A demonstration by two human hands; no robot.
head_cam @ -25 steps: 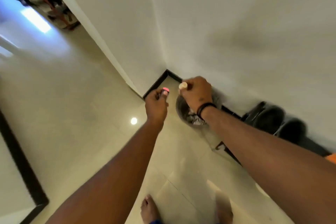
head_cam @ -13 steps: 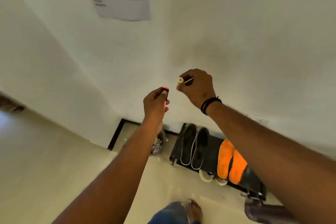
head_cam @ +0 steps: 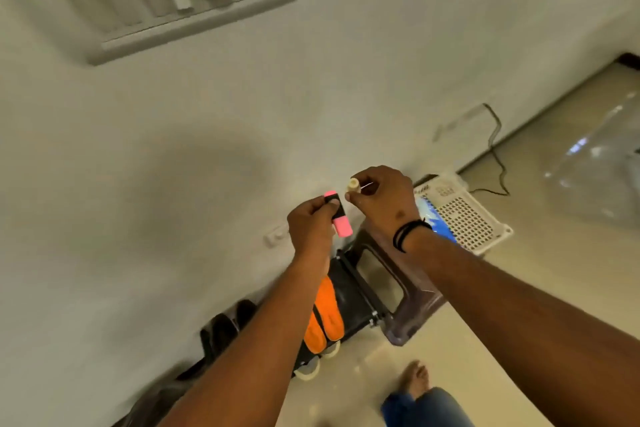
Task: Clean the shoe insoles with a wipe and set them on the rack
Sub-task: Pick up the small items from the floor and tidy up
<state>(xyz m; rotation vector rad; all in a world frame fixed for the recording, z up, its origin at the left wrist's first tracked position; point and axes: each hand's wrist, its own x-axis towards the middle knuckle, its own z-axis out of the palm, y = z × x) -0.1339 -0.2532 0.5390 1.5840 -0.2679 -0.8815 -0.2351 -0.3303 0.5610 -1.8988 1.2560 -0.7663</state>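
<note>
Insoles, orange (head_cam: pixel 327 319) and dark (head_cam: pixel 221 328), lie on the rack (head_cam: pixel 356 298), apparently placed; left hand (head_cam: pixel 311 225) grips a pink-and-black device (head_cam: pixel 337 215), right hand (head_cam: pixel 382 198) pinches a small pale cap-like piece (head_cam: pixel 352 184).

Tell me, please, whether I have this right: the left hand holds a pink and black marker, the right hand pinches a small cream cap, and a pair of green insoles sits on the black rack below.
Not quite: the insoles are orange, not green, as the head view shows. The rest stands: the left hand holds the pink and black marker, the right hand pinches the small cream cap, and the insoles sit on the black rack below.
</note>
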